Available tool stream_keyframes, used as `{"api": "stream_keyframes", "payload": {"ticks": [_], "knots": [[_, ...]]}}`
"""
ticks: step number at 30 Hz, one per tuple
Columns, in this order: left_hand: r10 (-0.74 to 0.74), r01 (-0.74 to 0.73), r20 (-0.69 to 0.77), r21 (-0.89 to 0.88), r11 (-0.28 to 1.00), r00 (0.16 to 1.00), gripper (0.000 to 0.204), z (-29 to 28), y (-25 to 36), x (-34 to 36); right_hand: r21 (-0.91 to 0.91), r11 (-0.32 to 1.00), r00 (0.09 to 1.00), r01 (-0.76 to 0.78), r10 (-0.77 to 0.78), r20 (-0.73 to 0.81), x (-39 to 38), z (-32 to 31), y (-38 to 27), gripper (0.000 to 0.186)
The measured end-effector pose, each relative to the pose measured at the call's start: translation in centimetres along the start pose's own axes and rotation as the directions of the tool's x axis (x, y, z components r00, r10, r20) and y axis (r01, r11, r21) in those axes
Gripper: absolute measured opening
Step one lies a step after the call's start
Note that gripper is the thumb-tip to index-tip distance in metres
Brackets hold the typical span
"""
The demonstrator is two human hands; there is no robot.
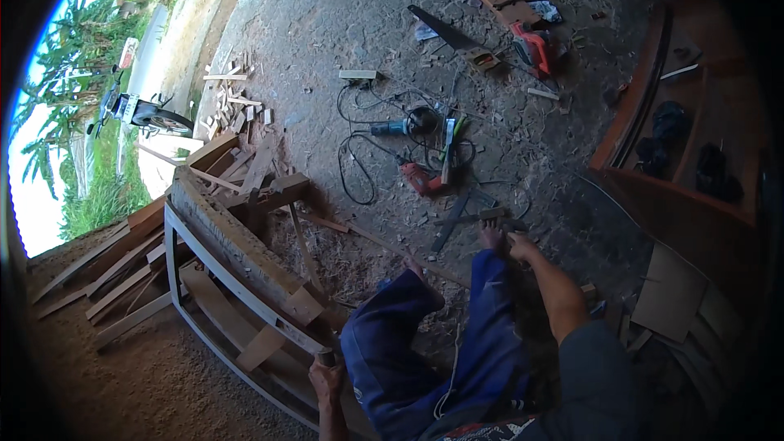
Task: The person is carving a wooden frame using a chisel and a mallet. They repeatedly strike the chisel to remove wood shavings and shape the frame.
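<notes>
My left hand [327, 379] is closed around a short, brown, handle-like piece [326, 357] beside the grey wooden frame [269, 322]; the rest of that piece is hidden. My right arm reaches down past my right knee. By my bare right foot [491, 235], my right hand [519, 246] has its fingers curled at a dark thing on the floor, too dim to make out. A try square with a dark blade [445, 234] and wooden stock [492, 213] lies just beyond the toes.
A red drill [420, 180], a blue angle grinder [400, 126] and tangled cords lie ahead. Farther off are a handsaw [445, 33] and a red power planer [533, 49]. Wood scraps [237, 106] pile at left; a brown wooden cabinet [686, 204] stands right.
</notes>
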State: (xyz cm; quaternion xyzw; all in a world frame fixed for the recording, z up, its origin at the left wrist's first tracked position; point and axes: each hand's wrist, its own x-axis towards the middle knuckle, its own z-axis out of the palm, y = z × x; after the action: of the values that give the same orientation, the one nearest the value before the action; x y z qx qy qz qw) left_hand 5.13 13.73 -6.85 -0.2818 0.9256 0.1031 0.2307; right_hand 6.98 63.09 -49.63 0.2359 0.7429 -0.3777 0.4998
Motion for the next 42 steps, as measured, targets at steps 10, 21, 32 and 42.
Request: {"api": "stream_keyframes", "payload": {"ticks": [10,21,32,42], "knots": [[0.086,-0.141,-0.346,-0.139,0.980,0.934,0.061,-6.4,-3.0,-0.2,0.700,0.710,0.994,0.083,-0.112,-0.004,-8.3,-6.3,-5.8,0.024],[-0.125,-0.586,-0.721,-0.640,0.497,0.682,0.023,-18.9,1.8,4.0,0.459,0.501,0.665,0.734,-0.668,-0.334,-28.3,-9.4,-24.9,0.033],[-0.187,-0.693,-0.703,-0.710,0.128,0.686,0.014,-15.0,-3.2,8.3,0.529,0.311,0.541,0.789,-0.760,-0.360,-39.2,-5.9,-33.7,0.044],[-0.206,-0.670,-0.680,-0.732,0.127,0.704,0.012,-14.9,-5.3,8.9,0.420,0.479,0.575,0.771,-0.807,-0.133,-42.5,-1.6,-35.7,0.046]]}}
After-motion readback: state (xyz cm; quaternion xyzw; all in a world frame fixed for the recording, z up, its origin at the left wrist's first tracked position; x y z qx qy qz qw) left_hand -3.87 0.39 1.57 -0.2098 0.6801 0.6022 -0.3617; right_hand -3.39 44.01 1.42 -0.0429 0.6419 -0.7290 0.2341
